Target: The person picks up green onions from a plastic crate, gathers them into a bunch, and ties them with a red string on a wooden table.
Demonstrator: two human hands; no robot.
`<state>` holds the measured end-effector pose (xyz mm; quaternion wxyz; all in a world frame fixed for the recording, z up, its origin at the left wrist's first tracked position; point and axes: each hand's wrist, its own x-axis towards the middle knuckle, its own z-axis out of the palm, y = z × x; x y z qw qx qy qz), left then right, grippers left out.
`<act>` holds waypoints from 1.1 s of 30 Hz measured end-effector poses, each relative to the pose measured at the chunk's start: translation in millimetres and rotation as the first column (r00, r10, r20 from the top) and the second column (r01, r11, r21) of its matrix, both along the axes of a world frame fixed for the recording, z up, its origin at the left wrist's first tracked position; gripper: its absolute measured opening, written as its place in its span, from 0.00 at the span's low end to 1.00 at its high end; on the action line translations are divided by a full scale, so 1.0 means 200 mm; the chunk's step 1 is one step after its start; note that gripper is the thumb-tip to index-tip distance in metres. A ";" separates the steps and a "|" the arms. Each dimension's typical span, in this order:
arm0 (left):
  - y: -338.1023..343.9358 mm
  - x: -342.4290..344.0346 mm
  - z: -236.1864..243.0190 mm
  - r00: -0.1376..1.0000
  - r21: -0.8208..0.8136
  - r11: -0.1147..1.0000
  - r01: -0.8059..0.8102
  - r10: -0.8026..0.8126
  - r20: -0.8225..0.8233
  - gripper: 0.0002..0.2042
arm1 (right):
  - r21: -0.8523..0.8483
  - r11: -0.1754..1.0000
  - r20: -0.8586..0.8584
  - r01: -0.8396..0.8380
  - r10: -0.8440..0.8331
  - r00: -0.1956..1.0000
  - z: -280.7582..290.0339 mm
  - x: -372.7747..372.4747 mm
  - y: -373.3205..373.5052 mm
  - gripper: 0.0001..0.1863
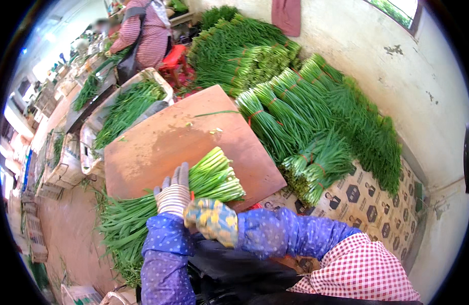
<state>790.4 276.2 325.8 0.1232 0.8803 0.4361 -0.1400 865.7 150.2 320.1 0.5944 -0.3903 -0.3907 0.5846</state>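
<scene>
A bundle of long green chives [214, 178] lies across a reddish-brown board [158, 157], its pale cut ends toward the right and its leaves hanging over the near left edge. My left hand [174, 195], in a grey and white striped glove, rests on top of the bundle with fingers stretched out. Close beside its wrist, my right hand [210, 219] is closed, in a yellow-flowered glove. A bit of orange-red band [192, 195] shows between the two hands against the stalks. What the right fingers hold is hidden.
Tied bundles of chives [290, 101] are piled on the right along a pale wall [346, 35]. A white crate [84, 147] of loose chives adjoins the board's left side. Beyond, a person in striped sleeves [152, 40] works near a red stool [174, 57]. Patterned sheeting [382, 203] covers the right floor.
</scene>
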 end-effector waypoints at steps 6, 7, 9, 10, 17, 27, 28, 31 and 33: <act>-0.09 0.07 0.12 0.999 0.028 0.999 -0.025 0.026 -0.048 0.62 | -0.063 0.997 0.030 0.051 -0.050 0.998 -0.55 -0.12 -0.32 0.07; -0.08 0.06 0.10 1.000 0.060 0.998 -0.004 0.004 -0.006 0.62 | 0.004 0.999 0.184 0.045 -0.045 0.982 -0.59 -0.11 -0.29 0.08; -0.06 0.05 0.12 0.999 -0.003 1.000 0.011 -0.011 -0.045 0.58 | 0.081 0.996 0.404 -0.044 0.008 0.915 -0.62 -0.07 -0.26 0.10; -0.04 0.05 0.14 0.998 -0.029 0.999 0.024 -0.025 -0.064 0.56 | 0.087 0.989 0.472 -0.116 0.062 0.880 -0.62 -0.03 -0.27 0.11; -0.05 0.00 0.06 0.998 0.085 0.995 0.051 -0.054 0.037 0.51 | -0.262 0.956 0.228 0.133 -0.073 0.971 -0.32 0.72 -0.33 0.18; -0.07 -0.01 0.09 0.998 0.119 0.991 0.053 -0.055 0.008 0.50 | 0.106 0.893 0.695 0.438 -0.382 0.610 -0.46 0.60 0.24 0.10; -0.07 -0.02 0.08 0.999 0.115 0.992 0.045 -0.046 0.005 0.49 | 0.147 0.883 0.821 0.446 -0.361 0.443 -0.41 0.60 0.23 0.09; -0.11 0.03 0.12 0.998 0.132 0.990 0.058 -0.060 0.015 0.47 | 0.243 0.809 0.734 0.535 -0.514 0.444 -0.44 0.75 0.23 0.05; -0.11 0.03 0.15 0.998 0.177 0.984 0.032 -0.041 0.050 0.47 | 0.250 0.692 0.557 0.677 -0.675 0.485 -0.52 0.96 0.20 0.02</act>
